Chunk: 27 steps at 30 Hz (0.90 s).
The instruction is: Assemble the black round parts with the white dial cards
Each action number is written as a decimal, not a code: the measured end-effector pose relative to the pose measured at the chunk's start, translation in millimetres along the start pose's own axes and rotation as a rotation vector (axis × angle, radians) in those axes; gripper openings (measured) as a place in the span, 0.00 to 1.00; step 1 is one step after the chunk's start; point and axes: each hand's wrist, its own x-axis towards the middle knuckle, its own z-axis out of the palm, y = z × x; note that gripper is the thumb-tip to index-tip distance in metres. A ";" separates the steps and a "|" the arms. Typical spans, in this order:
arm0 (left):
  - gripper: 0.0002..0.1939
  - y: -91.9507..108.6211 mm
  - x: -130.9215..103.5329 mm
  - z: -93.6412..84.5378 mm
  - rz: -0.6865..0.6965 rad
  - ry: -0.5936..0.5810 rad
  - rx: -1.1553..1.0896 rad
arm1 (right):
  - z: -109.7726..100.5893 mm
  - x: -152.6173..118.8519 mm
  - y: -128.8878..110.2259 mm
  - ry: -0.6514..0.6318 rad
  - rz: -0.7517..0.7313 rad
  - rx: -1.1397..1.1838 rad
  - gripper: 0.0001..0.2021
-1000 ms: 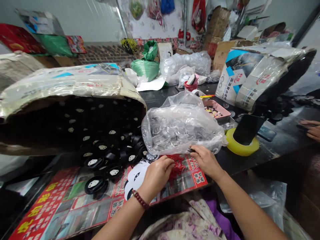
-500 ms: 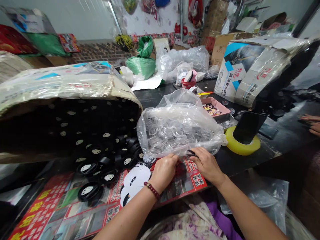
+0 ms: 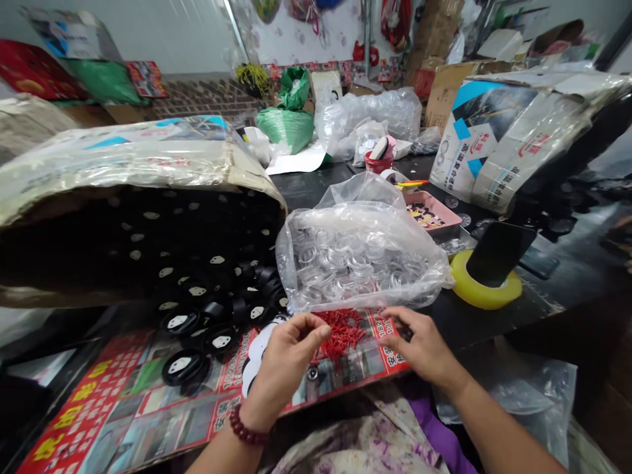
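My left hand, with a dark red bead bracelet, is closed, thumb and forefinger pinched together; anything between them is too small to make out. To the right, my right hand has curled fingers around a small dark thing that I cannot make out. Between the hands lies a pile of thin red pieces on a printed red board. A small black round piece sits below the pile. White rounded cutouts are partly hidden behind my left hand.
Behind the hands lies a clear bag of transparent rings. At left, a tipped carton spills black round parts. Yellow tape roll with a phone stands right; a pink tray and another carton are farther back.
My hands have moved apart; the left shifted left and downward, the right slightly right and downward. The red pile and black piece now show between them. A co-worker's hand at far right has left view.
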 end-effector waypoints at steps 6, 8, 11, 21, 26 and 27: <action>0.13 -13.7 -41.2 25.0 -0.145 -0.039 -0.356 | 42.0 -7.9 -48.3 -0.126 -0.107 0.205 0.15; 0.14 -19.8 -47.5 28.7 -0.206 -0.046 -0.444 | 48.0 -13.7 -50.9 -0.157 -0.133 0.160 0.16; 0.13 -24.0 -51.0 25.5 -0.234 -0.146 -0.464 | 37.5 -14.7 -48.0 -0.163 -0.240 0.011 0.12; 0.13 -35.1 -65.0 -17.8 0.370 -0.063 0.773 | -130.3 137.0 -10.2 0.709 -0.075 -0.697 0.13; 0.18 -34.0 -54.6 -26.1 0.353 -0.001 1.032 | -87.4 105.6 -33.6 0.409 -0.209 -0.471 0.10; 0.19 -30.9 -49.1 -26.4 0.335 -0.009 1.064 | -69.4 89.0 -40.1 0.195 -0.220 -0.368 0.09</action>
